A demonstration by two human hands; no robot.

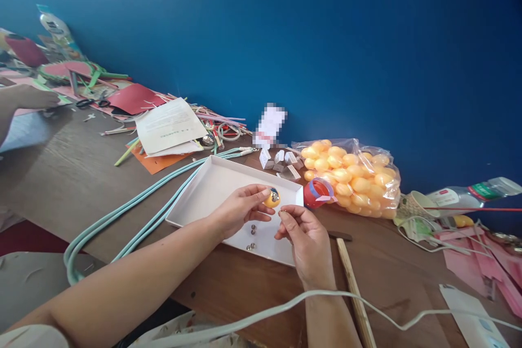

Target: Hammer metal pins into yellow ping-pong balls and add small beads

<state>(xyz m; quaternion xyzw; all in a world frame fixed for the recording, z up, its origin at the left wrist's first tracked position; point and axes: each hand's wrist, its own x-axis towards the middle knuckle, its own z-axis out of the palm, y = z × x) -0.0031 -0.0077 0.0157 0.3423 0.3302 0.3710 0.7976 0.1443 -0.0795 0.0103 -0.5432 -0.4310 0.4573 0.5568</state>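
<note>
My left hand [240,206] holds a small orange ball [269,202] between thumb and fingers, above a shallow white box [214,176]. Shiny silvery metal pieces show on the ball's upper right side. Close beside it on the right, my right hand [300,234] is closed in a pinch, thumb against index finger. Whatever lies in that pinch is too small to make out. Several small round metal pieces [253,229] lie on the box floor below my hands.
A clear bag of orange balls [350,174] lies behind the box, beside a red cup [315,193]. Light-blue tubing [134,201] loops at left. A wooden stick [354,291] and white cable [285,307] are in front. Another person's hand [35,98] is at far left.
</note>
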